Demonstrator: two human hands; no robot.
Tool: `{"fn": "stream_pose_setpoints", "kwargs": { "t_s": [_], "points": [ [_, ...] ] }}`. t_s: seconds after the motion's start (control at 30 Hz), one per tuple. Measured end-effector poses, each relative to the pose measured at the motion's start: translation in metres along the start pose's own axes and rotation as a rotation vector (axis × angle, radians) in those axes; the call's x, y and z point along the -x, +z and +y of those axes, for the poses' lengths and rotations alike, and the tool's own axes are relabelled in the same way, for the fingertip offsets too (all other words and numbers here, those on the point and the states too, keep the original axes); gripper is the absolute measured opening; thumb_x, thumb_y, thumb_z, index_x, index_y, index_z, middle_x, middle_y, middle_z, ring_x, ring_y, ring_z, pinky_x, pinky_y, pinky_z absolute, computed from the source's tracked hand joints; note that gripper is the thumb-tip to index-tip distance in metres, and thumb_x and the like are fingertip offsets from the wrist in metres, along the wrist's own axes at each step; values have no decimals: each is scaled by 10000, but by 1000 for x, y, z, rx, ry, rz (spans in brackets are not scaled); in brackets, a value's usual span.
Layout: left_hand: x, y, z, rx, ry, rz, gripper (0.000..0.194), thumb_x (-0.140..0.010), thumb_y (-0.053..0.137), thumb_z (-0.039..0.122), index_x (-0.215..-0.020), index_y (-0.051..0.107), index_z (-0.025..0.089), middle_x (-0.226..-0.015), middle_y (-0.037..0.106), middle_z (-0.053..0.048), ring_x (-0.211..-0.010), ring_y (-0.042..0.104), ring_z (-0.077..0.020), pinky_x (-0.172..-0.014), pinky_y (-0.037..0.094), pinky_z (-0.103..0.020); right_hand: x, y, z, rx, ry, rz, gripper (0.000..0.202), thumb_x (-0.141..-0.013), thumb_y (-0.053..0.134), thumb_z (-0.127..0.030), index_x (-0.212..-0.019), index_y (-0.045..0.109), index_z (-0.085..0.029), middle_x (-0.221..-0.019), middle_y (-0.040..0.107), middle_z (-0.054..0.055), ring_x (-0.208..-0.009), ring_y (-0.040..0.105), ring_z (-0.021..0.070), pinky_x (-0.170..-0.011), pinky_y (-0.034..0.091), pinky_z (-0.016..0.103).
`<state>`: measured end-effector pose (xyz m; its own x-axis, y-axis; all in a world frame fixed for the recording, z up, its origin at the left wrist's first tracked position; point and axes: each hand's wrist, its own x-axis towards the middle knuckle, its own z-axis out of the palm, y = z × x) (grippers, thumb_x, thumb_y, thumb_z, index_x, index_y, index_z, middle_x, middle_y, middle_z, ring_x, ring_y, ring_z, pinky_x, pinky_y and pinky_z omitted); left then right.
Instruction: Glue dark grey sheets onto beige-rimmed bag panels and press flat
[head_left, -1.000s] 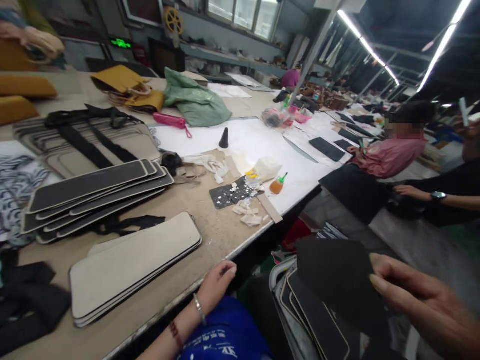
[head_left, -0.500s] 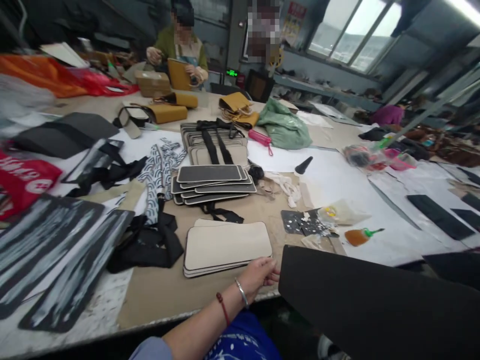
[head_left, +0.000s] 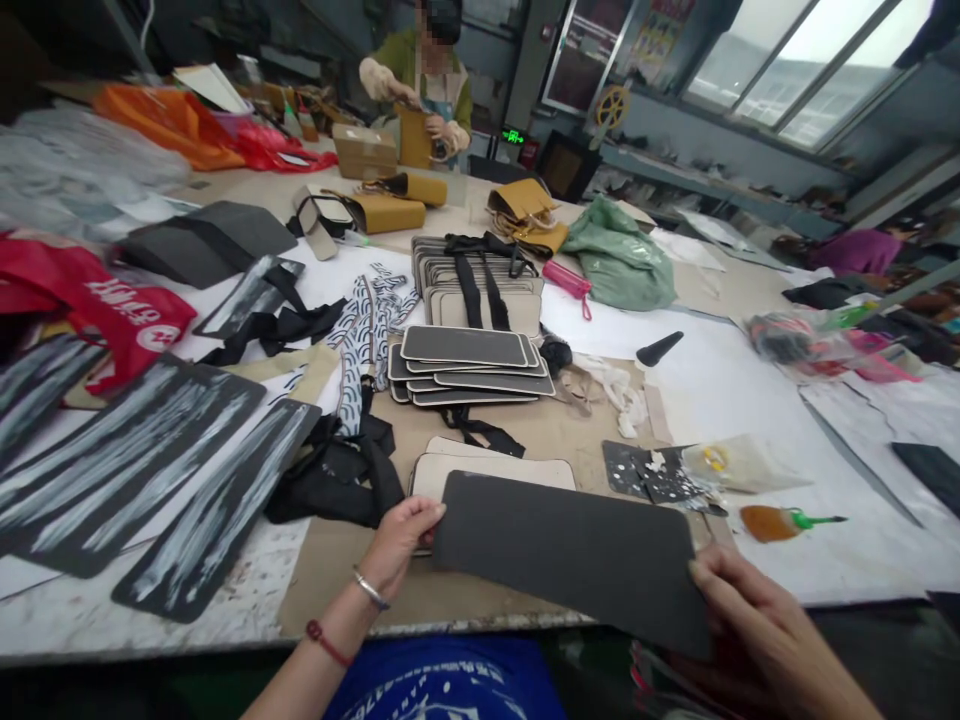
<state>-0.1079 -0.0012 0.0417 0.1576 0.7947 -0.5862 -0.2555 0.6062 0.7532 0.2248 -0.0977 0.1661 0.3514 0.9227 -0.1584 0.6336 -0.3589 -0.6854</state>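
A dark grey rectangular panel (head_left: 562, 550) with rounded corners is held up between my two hands, tilted over the table's near edge. My left hand (head_left: 405, 540) pinches its left corner, thumb on top. At the right end, my right hand (head_left: 750, 590) grips the edge between thumb and fingers. Behind the panel lies a small stack of cream panels (head_left: 495, 468) with dark edges, partly hidden by it. Farther back sits a pile of dark panels (head_left: 469, 347) with cream borders. Black straps (head_left: 341, 480) lie left of my left hand.
Glue-streaked dark panels (head_left: 135, 460) cover the left side. On the right are an amber glue bottle (head_left: 769, 523) with a green nozzle and a spattered dark piece (head_left: 645, 470). Across the table a co-worker (head_left: 427, 90) handles a mustard-coloured piece.
The dark panel has moved left, in front of the cream stack. My left hand has gone from beside the panel to holding its left corner. My right hand has come into view.
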Motion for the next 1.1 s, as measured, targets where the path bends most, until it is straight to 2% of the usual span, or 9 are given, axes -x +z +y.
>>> {"fn": "stream_pose_setpoints", "kwargs": {
  "t_s": [0.07, 0.1, 0.2, 0.33, 0.47, 0.6, 0.8, 1.1],
  "points": [
    [-1, -12, -1, -64, 24, 112, 331, -503, 709, 428, -578, 560, 142, -520, 503, 45, -504, 397, -71, -513, 300, -213, -23, 31, 5, -55, 16, -166, 368, -684, 477, -582, -582, 466, -228, -535, 432, -16, -487, 434, 134, -447, 400, 259],
    [-2, -16, -2, -85, 29, 163, 336, -492, 708, 433, -573, 561, 142, -514, 502, 45, -502, 396, -72, -506, 297, -212, -33, 45, 11, -79, 17, -209, 378, -688, 457, -589, -583, 448, -227, -556, 430, -17, -516, 445, 137, -476, 414, 265],
    [-5, -18, -6, -94, 39, 286, 354, -442, 711, 439, -558, 560, 141, -504, 502, 45, -501, 405, -75, -497, 297, -210, -55, 79, 31, -102, -14, -212, 369, -705, 416, -580, -594, 406, -228, -573, 403, -27, -548, 443, 140, -508, 418, 267],
    [-10, -11, -7, -59, 53, 402, 359, -403, 704, 436, -533, 538, 146, -445, 456, 61, -457, 377, -69, -466, 274, -208, -76, 102, 48, -67, -88, -161, 341, -733, 374, -545, -621, 414, -226, -592, 436, -16, -571, 456, 151, -542, 405, 278],
    [-17, -5, -5, -98, 76, 462, 361, -398, 693, 443, -532, 523, 153, -446, 462, 56, -454, 395, -78, -464, 285, -217, -93, 114, 55, -20, -154, -115, 324, -729, 362, -510, -573, 392, -227, -590, 471, 7, -590, 469, 162, -563, 391, 287],
    [-29, -4, -9, -173, 92, 497, 360, -411, 671, 462, -531, 524, 156, -471, 499, 33, -479, 435, -102, -480, 314, -232, -103, 122, 62, 29, -138, -105, 302, -718, 351, -488, -577, 397, -226, -549, 467, -1, -537, 452, 154, -527, 361, 280],
    [-39, -7, -19, -297, 150, 553, 331, -440, 628, 479, -500, 544, 164, -459, 475, 38, -484, 407, -103, -493, 308, -238, -106, 130, 68, 110, -130, -49, 292, -696, 343, -484, -565, 392, -227, -516, 462, -1, -512, 441, 159, -514, 340, 282],
    [-40, -8, -23, -484, 237, 606, 222, -567, 546, 384, -481, 505, 183, -474, 484, 37, -511, 424, -110, -526, 319, -228, -108, 131, 68, 185, -88, -33, 317, -689, 336, -518, -609, 426, -225, -559, 514, 36, -539, 475, 182, -528, 353, 301]
  ]
}}
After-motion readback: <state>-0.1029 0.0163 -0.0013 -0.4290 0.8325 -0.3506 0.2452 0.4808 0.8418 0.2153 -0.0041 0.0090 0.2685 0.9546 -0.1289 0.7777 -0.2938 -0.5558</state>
